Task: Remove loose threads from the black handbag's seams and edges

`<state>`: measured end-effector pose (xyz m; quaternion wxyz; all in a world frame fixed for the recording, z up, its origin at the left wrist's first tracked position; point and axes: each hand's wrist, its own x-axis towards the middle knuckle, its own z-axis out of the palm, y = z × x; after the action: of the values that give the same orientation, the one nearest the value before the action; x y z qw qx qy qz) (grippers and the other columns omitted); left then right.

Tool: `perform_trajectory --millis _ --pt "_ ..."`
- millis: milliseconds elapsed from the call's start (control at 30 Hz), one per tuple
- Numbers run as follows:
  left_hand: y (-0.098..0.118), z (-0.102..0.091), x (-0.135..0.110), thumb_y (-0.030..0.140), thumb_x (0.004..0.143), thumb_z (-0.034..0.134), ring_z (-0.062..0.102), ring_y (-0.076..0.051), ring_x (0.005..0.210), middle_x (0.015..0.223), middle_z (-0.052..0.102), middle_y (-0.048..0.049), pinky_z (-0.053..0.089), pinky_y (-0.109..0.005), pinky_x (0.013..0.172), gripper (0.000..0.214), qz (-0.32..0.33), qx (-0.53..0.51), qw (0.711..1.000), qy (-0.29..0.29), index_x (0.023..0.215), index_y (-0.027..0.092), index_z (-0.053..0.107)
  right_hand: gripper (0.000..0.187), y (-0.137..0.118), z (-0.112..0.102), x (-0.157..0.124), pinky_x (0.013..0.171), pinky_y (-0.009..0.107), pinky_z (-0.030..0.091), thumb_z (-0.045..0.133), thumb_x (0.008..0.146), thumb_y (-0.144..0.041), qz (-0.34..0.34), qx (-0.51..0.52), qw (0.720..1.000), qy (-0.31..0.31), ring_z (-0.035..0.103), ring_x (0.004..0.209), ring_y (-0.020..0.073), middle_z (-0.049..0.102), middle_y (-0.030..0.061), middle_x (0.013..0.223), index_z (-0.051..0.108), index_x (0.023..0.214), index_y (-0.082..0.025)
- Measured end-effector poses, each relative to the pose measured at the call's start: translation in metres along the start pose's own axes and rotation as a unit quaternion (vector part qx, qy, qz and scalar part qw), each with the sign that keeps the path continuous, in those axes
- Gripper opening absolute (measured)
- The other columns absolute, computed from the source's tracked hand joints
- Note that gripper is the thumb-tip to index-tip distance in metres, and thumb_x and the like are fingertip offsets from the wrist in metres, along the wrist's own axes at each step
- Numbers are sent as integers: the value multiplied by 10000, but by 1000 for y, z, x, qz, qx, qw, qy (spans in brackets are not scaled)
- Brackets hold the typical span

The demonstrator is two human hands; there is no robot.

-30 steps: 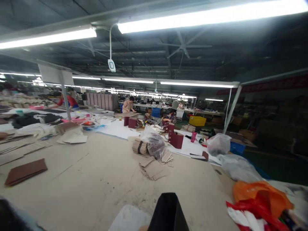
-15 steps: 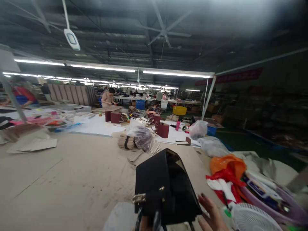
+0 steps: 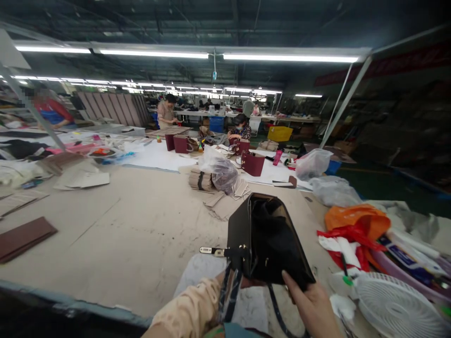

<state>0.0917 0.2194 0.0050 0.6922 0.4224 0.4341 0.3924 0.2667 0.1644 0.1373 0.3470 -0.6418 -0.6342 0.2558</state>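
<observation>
A black handbag (image 3: 237, 239) is tilted over the near part of the table, its mouth turned toward me and dark lining (image 3: 273, 230) showing inside. A strap with metal hardware (image 3: 213, 251) sticks out to its left. Looped handles (image 3: 230, 293), seemingly wrapped in clear film, hang at the bottom. My left hand (image 3: 251, 282) is under the bag, mostly hidden by it, with a beige sleeve behind the handles. At the lower right rim, my right hand (image 3: 312, 298) grips the bag, thumb on the inner edge and fingers behind.
Bundled brown boards (image 3: 200, 180) and a plastic bag (image 3: 225, 176) lie ahead. Maroon handbags (image 3: 252, 164) stand beyond. On the right are orange plastic (image 3: 355, 218) and a white basket (image 3: 398, 305). Brown panels (image 3: 26, 237) lie left. Several co-workers are at farther tables.
The view has tilted down. The bag has turned so its mouth and lining face me more. My right hand, earlier apart beside it with fingers spread, now holds its rim.
</observation>
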Motion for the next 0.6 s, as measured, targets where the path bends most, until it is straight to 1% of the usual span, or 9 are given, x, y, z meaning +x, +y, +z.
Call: perform_trajectory --millis 67,100,200,267,333,400,467,500,600 --pt "-8 -7 -1 422 870 431 685 -232 819 907 713 -109 531 -382 758 327 -157 -127 975 -93 847 190 659 392 13 9 9 775 334 506 496 802 -503 -35 0 998 61 625 879 248 677 82 898 624 979 -177" --pt "-16 -14 -5 398 863 451 688 -228 803 883 713 -117 531 -360 759 311 -218 -175 955 -94 786 170 648 385 23 15 11 828 352 489 501 804 -489 -48 -3 996 74 604 949 252 663 89 970 614 1006 -181" --pt "-50 -47 -32 239 806 540 687 -239 809 856 706 -152 535 -318 739 158 -296 -236 926 7 743 124 629 362 67 39 8 876 372 472 511 809 -456 -55 -7 996 68 579 1001 249 634 106 1023 617 1002 -168" --pt "-69 -75 -56 142 738 586 690 -247 755 741 699 -123 544 -324 708 49 -274 -227 916 184 700 119 604 326 99 59 -4 857 383 485 516 809 -438 -57 -12 996 63 594 954 246 635 104 972 624 951 -165" --pt "-76 -102 -78 129 729 581 688 -218 750 690 684 -69 546 -315 716 35 -257 -203 907 266 697 139 570 293 126 78 -20 866 398 485 497 829 -409 -66 -14 996 53 590 967 240 629 96 981 614 971 -182" --pt "-67 -120 -95 187 744 582 681 -193 777 749 685 -46 541 -306 738 38 -237 -182 900 318 749 157 560 302 142 91 -33 914 419 461 482 845 -382 -74 -21 996 44 565 1036 238 613 96 1051 577 1066 -199" --pt "-47 -126 -106 303 776 572 653 -185 919 965 676 -51 510 -310 835 162 -177 -157 909 342 877 176 571 363 151 95 -40 955 445 430 492 838 -374 -83 -34 996 27 538 1092 249 592 111 1116 528 1154 -198" --pt "-35 -124 -109 364 788 561 617 -206 1012 1084 640 -77 482 -343 892 252 -110 -107 930 335 954 174 571 407 153 95 -40 964 456 420 507 824 -377 -90 -42 995 11 529 1109 260 584 121 1137 508 1186 -190" --pt "-4 -100 -110 424 702 656 459 -262 1218 1277 522 -119 363 -434 1026 524 48 108 957 264 1150 186 526 599 156 88 -35 983 467 394 550 774 -390 -106 -66 991 -50 490 1168 288 538 146 1237 401 1312 -173"
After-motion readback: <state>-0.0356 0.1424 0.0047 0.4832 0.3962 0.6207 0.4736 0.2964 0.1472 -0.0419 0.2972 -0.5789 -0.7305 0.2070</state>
